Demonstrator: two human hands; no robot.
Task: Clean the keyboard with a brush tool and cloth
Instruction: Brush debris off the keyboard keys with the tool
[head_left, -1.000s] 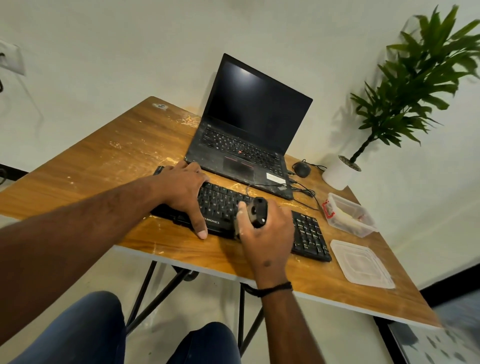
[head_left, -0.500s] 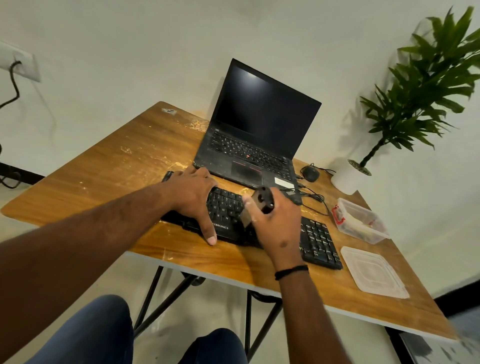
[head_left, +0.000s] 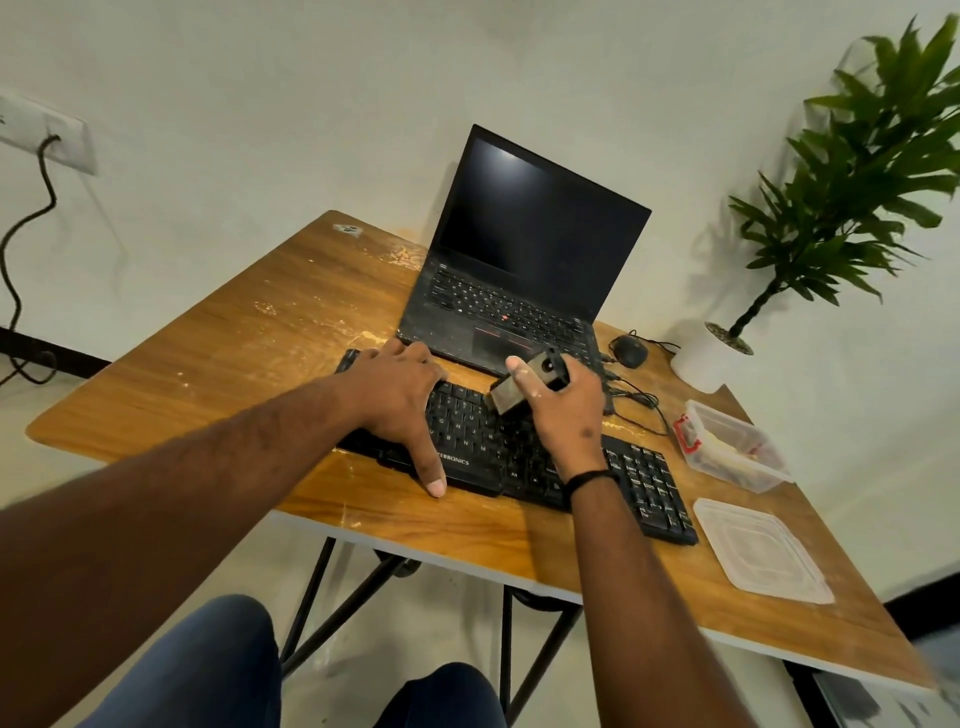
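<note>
A black keyboard (head_left: 639, 483) lies near the front edge of the wooden table (head_left: 249, 343). My left hand (head_left: 400, 395) rests flat on the keyboard's left part, thumb reaching over its front edge. My right hand (head_left: 566, 410) grips a grey and black brush tool (head_left: 524, 384) above the keyboard's middle, its flat grey end pointing down at the upper key rows. No cloth is in view.
An open black laptop (head_left: 524, 270) stands just behind the keyboard. A black mouse (head_left: 629, 351) with cables, a white potted plant (head_left: 701, 358), a clear plastic container (head_left: 732, 447) and its lid (head_left: 758, 551) lie on the right. A wall socket with a cable is at the left.
My right hand has carried the brush tool away from the front of the keyboard towards its upper rows. My left hand has stayed on the keyboard's left part.
</note>
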